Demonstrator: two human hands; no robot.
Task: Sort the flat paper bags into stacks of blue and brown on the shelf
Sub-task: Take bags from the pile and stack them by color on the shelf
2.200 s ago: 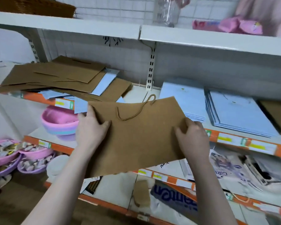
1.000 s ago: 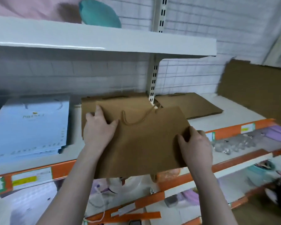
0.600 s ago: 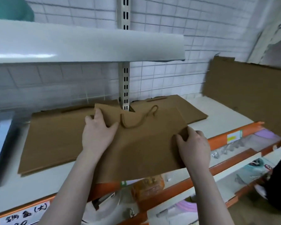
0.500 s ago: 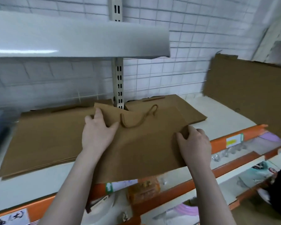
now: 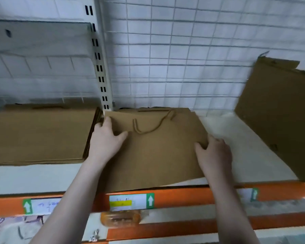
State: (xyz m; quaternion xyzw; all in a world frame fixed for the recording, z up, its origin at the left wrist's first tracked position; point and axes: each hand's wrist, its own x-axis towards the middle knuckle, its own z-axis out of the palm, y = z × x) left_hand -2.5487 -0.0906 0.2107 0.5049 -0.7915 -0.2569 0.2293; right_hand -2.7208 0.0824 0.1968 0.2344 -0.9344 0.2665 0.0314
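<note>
A person's left hand (image 5: 106,138) and right hand (image 5: 214,152) hold a flat brown paper bag (image 5: 155,152) over the white shelf (image 5: 236,138), each gripping one side edge with the thumb on top and the other fingers curled under. The bag's cord handle (image 5: 153,125) lies loose on its upper face, just beyond the left thumb. Left of the left fingers rests a stack of brown bags (image 5: 40,134); another brown bag (image 5: 165,110) shows under the held one's far edge. A cardboard sheet (image 5: 278,110) leans well right of the right fingers.
</note>
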